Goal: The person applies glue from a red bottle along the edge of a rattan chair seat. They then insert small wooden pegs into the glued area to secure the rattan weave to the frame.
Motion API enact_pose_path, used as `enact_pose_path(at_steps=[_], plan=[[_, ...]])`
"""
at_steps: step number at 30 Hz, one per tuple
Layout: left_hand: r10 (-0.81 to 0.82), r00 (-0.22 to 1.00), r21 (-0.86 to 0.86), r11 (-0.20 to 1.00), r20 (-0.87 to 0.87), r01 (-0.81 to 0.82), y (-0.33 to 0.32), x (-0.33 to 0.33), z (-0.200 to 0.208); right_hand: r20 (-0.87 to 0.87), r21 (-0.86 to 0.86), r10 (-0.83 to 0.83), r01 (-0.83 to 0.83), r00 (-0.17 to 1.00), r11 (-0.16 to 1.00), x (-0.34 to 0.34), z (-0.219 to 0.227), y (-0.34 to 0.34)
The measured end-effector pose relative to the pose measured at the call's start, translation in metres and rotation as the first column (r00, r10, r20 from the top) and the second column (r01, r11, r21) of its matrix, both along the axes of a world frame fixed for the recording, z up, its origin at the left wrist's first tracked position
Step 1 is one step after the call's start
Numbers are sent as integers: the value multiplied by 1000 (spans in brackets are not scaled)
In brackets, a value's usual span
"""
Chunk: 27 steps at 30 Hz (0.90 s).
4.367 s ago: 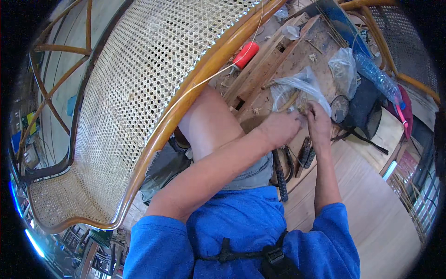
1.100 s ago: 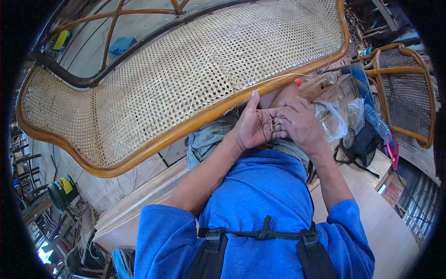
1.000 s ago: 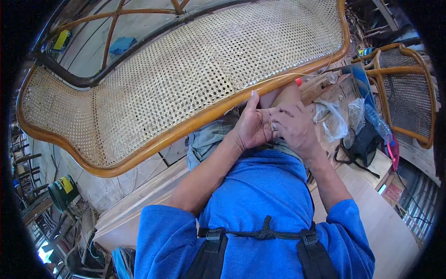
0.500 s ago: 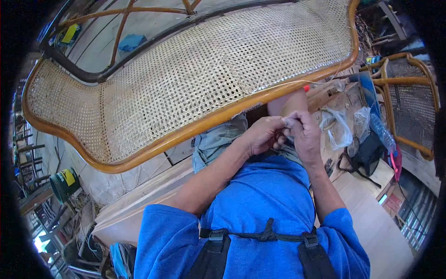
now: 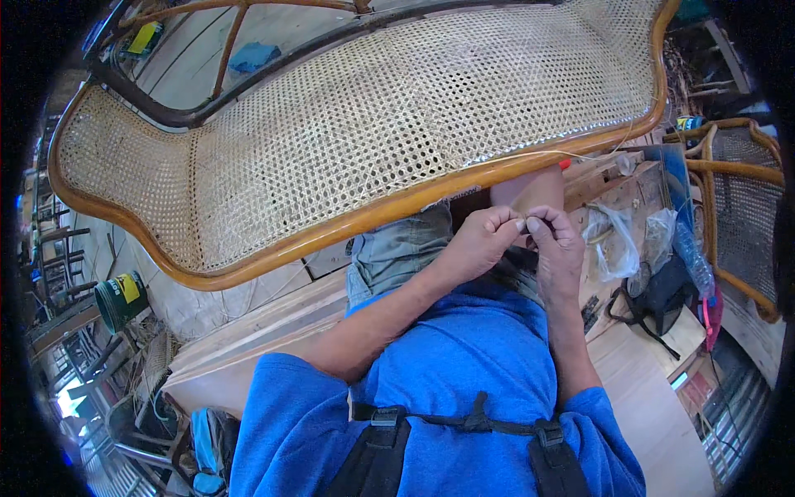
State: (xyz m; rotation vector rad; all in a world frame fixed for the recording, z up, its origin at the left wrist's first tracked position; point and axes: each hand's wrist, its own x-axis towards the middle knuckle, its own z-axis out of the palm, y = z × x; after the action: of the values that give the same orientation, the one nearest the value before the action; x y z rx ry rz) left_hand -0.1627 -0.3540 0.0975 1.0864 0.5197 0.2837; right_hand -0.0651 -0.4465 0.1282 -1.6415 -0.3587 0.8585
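My left hand (image 5: 480, 242) and my right hand (image 5: 558, 248) meet above my lap, thumbs and fingertips pinched close together. Whatever lies between the fingertips is too small to make out. Just beyond them is the varnished wooden rim (image 5: 414, 200) of a long curved furniture frame. Woven cane webbing (image 5: 331, 137) with an open lattice fills that frame. A thin pale strand (image 5: 542, 153) lies loose along the rim's right part. Neither hand touches the frame.
To the right are clear plastic bags (image 5: 611, 244), a black bag (image 5: 662, 290) and a cane-panelled chair (image 5: 745, 190). A dark green bucket (image 5: 120, 302) stands at the left. Wooden boards (image 5: 257, 331) lie beneath me. A blue cloth (image 5: 253, 56) rests beyond the frame.
My fingertips have turned, bringing both thumbs tip to tip on top. The view has shifted a little, so the frame sits slightly higher and farther right.
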Motion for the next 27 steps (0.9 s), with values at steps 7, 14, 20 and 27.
enact_pose_path(at_steps=[7,14,20,27], plan=[[-201,969,162,961,-146,224,10,-5,-9,-266,176,-126,177,956,968,15,-15,-3],[19,860,729,541,-509,419,91,18,25,-92,91,-58,67,994,994,13,-8,3],[-309,694,618,316,-651,720,134,42,19,218,49,93,-106,971,993,5,-9,13],[-449,681,634,278,-579,722,153,52,-4,239,8,119,-124,964,992,8,-3,41]])
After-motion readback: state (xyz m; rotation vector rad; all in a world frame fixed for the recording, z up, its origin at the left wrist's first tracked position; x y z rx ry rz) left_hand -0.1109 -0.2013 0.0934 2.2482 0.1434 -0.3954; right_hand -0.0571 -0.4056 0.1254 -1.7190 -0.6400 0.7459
